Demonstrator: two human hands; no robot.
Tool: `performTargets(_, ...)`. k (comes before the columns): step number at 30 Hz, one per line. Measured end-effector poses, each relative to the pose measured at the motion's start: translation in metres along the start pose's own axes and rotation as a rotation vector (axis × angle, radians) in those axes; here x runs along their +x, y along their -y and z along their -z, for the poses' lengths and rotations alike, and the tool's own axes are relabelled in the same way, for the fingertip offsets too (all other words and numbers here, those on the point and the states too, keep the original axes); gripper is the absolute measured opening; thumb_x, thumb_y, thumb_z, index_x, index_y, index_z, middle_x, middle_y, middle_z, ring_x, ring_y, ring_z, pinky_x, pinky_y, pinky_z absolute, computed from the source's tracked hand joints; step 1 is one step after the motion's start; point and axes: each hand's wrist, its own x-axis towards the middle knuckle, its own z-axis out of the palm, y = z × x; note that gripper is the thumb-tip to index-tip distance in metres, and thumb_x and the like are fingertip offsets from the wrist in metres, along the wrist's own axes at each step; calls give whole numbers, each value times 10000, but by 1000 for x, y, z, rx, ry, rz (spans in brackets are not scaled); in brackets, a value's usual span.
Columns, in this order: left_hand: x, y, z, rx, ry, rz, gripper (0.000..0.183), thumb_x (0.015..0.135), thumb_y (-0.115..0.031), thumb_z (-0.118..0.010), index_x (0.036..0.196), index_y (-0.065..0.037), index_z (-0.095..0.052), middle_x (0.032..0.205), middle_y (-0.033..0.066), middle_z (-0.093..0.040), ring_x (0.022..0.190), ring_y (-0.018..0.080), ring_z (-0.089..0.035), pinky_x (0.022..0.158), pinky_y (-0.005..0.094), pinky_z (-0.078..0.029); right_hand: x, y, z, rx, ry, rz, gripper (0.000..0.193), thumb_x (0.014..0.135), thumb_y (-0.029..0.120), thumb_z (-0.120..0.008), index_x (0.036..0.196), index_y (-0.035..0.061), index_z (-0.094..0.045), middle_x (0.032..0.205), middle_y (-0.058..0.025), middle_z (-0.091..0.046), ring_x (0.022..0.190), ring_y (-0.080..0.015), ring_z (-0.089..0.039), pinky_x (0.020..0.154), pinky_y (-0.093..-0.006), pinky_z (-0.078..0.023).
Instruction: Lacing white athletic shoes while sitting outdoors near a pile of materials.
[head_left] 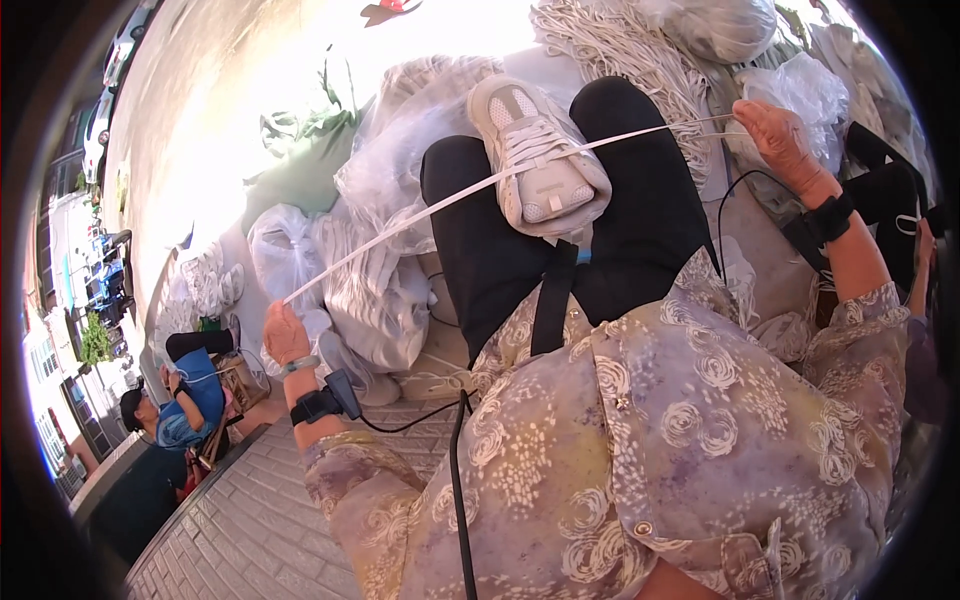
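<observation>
A beige sneaker (pixel 552 188) with mesh panels rests between my knees, its tongue end toward me. Crossed lacing covers its front. One long white shoelace (pixel 400 228) stretches taut across the sneaker from hand to hand, slanting up to the right. My left hand (pixel 286 334), low on the left, has its fingers closed on one end. Out beyond my right knee, my right hand (pixel 772 135) pinches the other end, where two thin strands show. Exactly how the lace passes through the eyelets at the crossing, I cannot tell.
Clear plastic bags (pixel 375 310) of pale goods lie left of my legs. A heap of white laces (pixel 640 50) is beyond my right knee, near more bags. Black cables run from my wrist bands. Another person (pixel 185 405) sits at far left, holding pale strands.
</observation>
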Motion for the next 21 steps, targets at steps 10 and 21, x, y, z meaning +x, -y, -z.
performTargets(10,3,92,6,-709,167,664,249,856,-255,-507,793,-22,-566,669,62,-593,577,133,-599,458,253,-443,-47,-177,65,-206,-392,-147,238,927,141,-475,1103,14,-573,867,-69,-642,798,-143,-608,722,-239,-472)
performTargets(21,13,-240,26,-1274,1262,250,227,889,-235,-515,779,-46,-575,567,41,-569,387,79,-506,344,173,-364,27,117,-44,1618,596,-767,115,837,118,-521,929,56,-550,706,6,-588,537,-39,-542,522,-230,-489)
